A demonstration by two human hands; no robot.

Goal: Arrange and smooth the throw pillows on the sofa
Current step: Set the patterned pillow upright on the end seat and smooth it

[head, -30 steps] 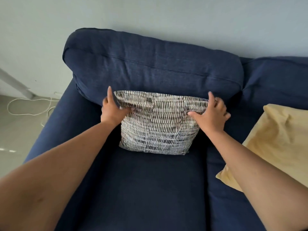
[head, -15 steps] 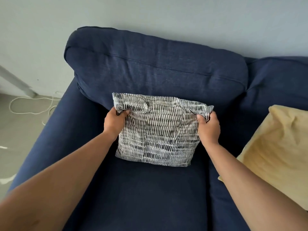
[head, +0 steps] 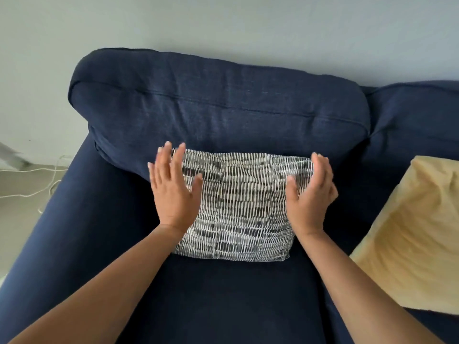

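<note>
A black-and-white striped throw pillow (head: 242,207) leans against the back cushion (head: 218,112) of the navy sofa, its lower edge on the seat (head: 223,299). My left hand (head: 173,189) is flat with fingers spread over the pillow's left edge. On the pillow's right edge lies my right hand (head: 310,194), open, thumb on the front face. Neither hand grips the fabric. A yellow pillow (head: 409,234) lies on the adjoining seat at the right, partly cut off by the frame edge.
The sofa's left armrest (head: 54,219) runs along the left side. Beyond it a white cable (head: 37,175) lies on the pale floor. A light wall (head: 223,26) stands directly behind the sofa back.
Both hands let go of the striped pillow's upper corners and opened flat against its sides. The pillow now rests upright against the back cushion.
</note>
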